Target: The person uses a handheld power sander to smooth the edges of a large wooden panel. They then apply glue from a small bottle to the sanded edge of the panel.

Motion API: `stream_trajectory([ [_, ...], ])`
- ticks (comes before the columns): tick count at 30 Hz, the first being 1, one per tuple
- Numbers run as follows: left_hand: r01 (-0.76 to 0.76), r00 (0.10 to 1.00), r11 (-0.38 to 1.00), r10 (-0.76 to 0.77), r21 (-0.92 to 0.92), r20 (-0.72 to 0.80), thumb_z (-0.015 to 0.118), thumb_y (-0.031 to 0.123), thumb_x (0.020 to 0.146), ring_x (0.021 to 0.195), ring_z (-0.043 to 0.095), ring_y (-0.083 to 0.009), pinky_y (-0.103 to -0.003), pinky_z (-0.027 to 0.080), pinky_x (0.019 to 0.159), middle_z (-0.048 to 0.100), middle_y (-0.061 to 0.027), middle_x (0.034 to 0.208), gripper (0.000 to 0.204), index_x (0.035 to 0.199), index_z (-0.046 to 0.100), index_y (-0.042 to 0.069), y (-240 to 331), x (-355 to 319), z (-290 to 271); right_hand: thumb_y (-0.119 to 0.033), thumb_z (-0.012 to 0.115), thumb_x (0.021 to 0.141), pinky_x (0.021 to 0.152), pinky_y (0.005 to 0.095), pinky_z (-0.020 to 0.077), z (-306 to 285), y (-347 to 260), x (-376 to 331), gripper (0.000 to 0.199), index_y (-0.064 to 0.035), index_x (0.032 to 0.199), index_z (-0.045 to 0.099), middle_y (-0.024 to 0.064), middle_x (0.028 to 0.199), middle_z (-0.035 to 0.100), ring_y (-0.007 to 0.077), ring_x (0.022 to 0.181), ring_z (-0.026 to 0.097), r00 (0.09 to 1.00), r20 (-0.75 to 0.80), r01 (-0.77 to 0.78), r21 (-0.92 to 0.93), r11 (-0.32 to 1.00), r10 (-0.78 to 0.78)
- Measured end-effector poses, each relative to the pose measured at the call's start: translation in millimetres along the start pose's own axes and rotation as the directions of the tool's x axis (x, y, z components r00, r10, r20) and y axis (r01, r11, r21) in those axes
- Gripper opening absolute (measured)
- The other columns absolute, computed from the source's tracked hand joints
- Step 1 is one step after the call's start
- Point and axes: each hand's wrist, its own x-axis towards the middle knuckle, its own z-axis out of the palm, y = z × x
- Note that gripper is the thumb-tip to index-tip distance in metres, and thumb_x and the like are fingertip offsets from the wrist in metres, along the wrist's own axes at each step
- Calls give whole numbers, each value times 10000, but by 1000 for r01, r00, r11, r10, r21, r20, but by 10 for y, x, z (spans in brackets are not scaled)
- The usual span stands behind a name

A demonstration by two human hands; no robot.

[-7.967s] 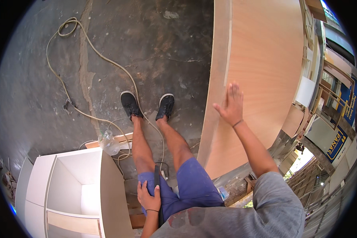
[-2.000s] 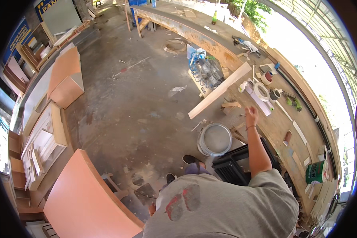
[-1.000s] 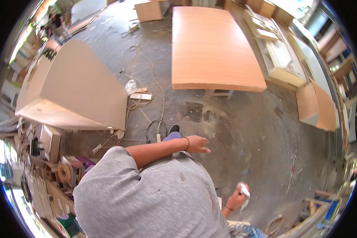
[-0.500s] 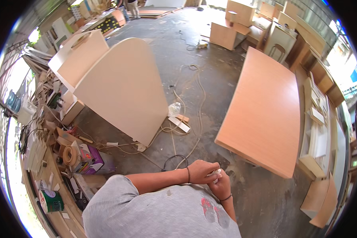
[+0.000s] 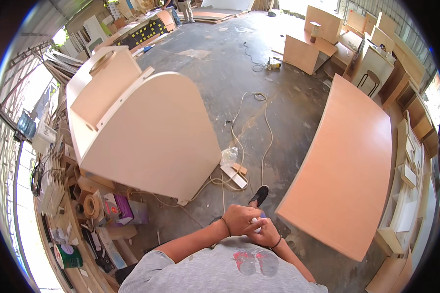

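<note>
In front of my chest my two hands are close together. My left hand (image 5: 240, 219) is closed, its fingers at a small white thing (image 5: 255, 225) whose kind I cannot make out. My right hand (image 5: 265, 234) is wrapped round the same white thing from the other side. Most of it is hidden by the fingers. To the left stands a large pale board with a rounded top (image 5: 154, 139), tilted and part of a cabinet-like piece. At the right lies a wide wood-coloured panel (image 5: 342, 168) with a curved edge. Neither hand touches these boards.
A cable (image 5: 270, 132) loops over the floor near a clear plastic bag (image 5: 229, 156) and a white offcut (image 5: 233, 177). Boxes and a green can (image 5: 69, 256) line the left side. Wooden furniture parts (image 5: 302, 52) stand far right; people (image 5: 185, 10) are far back.
My view has shifted, so the boards and floor things appear lower and further right. One of my shoes now shows beyond my hands. Both hands still hold the white thing.
</note>
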Motion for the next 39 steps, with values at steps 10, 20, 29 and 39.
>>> stream_trajectory([
  [10, 10, 998, 976, 5, -217, 66, 500, 357, 882, 550, 577, -312, -387, 434, 501, 567, -123, 580, 330, 702, 633, 114, -573, 2064, -174, -157, 619, 725, 678, 376, 481, -1464, 552, 1226, 246, -47, 945, 600, 151, 823, 631, 309, 775, 621, 995, -103, 13, -27, 1000, -15],
  [20, -150, 980, 981, 164, -124, 110, 534, 284, 868, 528, 550, -331, -389, 419, 492, 556, -130, 578, 319, 633, 567, 71, -1047, 3860, -1, -244, 667, 746, 628, 433, 490, -2569, 768, 2000, 335, -69, 1024, 603, 195, 773, 629, 370, 740, 617, 843, -533, -197, -178, 964, 74],
  [29, -371, 783, 874, 476, -313, 400, 559, 270, 855, 513, 544, -306, -385, 421, 500, 525, -118, 560, 296, 638, 553, 68, -1477, 5566, 411, -197, 663, 754, 601, 422, 501, -3400, 1244, 2602, 205, -78, 893, 572, 150, 790, 620, 363, 722, 611, 394, -906, -494, -63, 867, 158],
  [39, -374, 387, 738, 675, -562, 628, 596, 319, 842, 572, 556, -319, -390, 431, 490, 530, -120, 638, 328, 675, 512, 50, -1928, 7158, 460, -215, 654, 763, 640, 421, 488, -3977, 1612, 3615, 230, -79, 920, 554, 128, 862, 608, 347, 806, 602, 12, -963, -526, 224, 821, 270],
])
